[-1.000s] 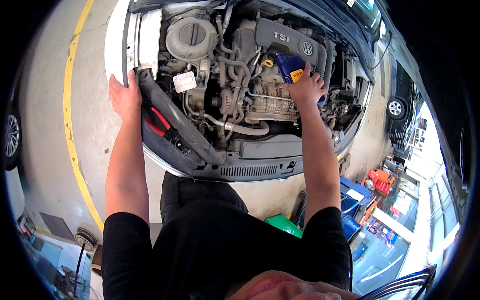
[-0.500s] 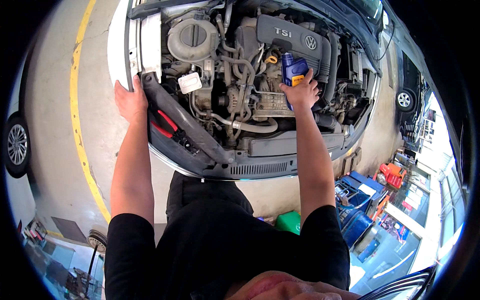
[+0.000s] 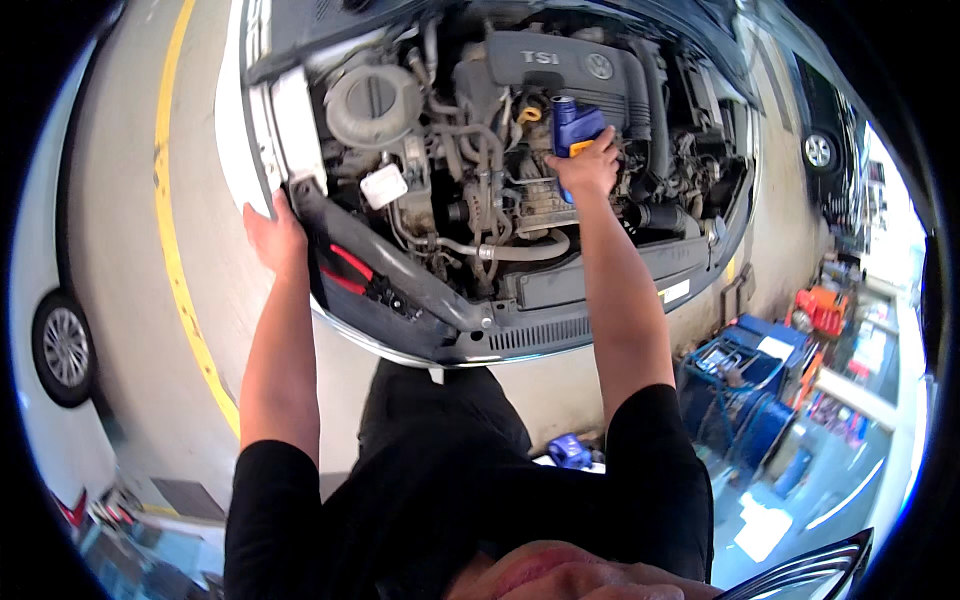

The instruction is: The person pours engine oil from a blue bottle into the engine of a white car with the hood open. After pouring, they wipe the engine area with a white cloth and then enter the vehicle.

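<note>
My right hand [image 3: 587, 170] grips a dark blue engine oil bottle [image 3: 572, 128] with a yellow label. The bottle stands upright over the front of the engine, and its neck looks uncapped. Close to its neck is a yellow ring-shaped handle [image 3: 530, 114], in front of the black engine cover [image 3: 550, 62]. On the left, my left hand [image 3: 277, 237] rests on the edge of the white fender [image 3: 236, 160], thumb spread from the fingers, some of which are hidden. Red-handled pliers [image 3: 350, 265] lie beside the headlight, to the right of that hand.
The round reservoir housing [image 3: 375, 105] and a small white lid [image 3: 384, 187] sit at the bay's left. Behind the front edge runs the radiator panel [image 3: 600, 272]. A blue bottle [image 3: 570, 452] shows below, by my legs. Blue drums [image 3: 740, 440] and an orange tool [image 3: 820, 312] stand right.
My view has shifted and turned a little, so the car appears moved. Both hands keep their places, the right one still on the oil bottle. A blue bottle now shows where something green was.
</note>
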Motion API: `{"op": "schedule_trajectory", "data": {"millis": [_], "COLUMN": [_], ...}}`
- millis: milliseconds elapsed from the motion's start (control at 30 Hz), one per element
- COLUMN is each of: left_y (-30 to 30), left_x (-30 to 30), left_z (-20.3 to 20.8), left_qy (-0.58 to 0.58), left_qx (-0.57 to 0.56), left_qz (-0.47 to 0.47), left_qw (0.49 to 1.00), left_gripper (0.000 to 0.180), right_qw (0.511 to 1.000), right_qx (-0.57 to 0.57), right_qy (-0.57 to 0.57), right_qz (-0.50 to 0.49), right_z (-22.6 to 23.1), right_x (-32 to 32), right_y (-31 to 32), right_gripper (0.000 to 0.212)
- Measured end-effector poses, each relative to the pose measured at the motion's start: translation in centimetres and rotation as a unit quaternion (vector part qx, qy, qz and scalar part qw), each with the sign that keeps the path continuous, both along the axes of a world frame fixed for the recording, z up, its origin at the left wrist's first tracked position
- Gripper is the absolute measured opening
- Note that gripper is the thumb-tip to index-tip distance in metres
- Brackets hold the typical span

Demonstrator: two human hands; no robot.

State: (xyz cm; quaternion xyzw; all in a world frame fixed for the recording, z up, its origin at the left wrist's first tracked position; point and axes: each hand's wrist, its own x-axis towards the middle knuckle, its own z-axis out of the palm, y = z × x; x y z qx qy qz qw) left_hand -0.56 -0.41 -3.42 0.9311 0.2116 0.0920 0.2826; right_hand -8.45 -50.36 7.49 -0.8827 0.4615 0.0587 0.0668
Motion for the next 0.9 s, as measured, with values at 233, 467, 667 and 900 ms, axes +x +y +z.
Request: {"op": "schedule_trajectory", "data": {"millis": [233, 467, 667, 900], "left_y": [6.3, -3.9, -22.3, -34.6], "left_x": [-2.8, -18.6, -45.3, -76.1], "left_z": [1.0, 4.7, 6.5, 12.2], "left_qy": [-0.057, -0.045, 0.260, 0.384], "left_qx": [-0.169, -0.281, -0.292, -0.179], "left_qz": [-0.077, -0.433, -0.613, -0.866], "left_qw": [0.981, 0.856, 0.687, 0.266], "left_gripper": [0.071, 0.032, 0.023, 0.049], "right_qw": [0.921, 0.827, 0.820, 0.675], "right_qx": [0.170, 0.212, 0.235, -0.005], "right_qy": [-0.344, -0.519, -0.454, -0.542], "right_qz": [-0.066, -0.039, -0.257, -0.500], "right_z": [1.7, 5.6, 1.2, -1.5], "right_x": [-6.0, -33.9, -65.2, -92.4], "right_y": [2.4, 6.1, 13.8, 22.4], "right_gripper": [0.158, 0.155, 0.156, 0.159]}}
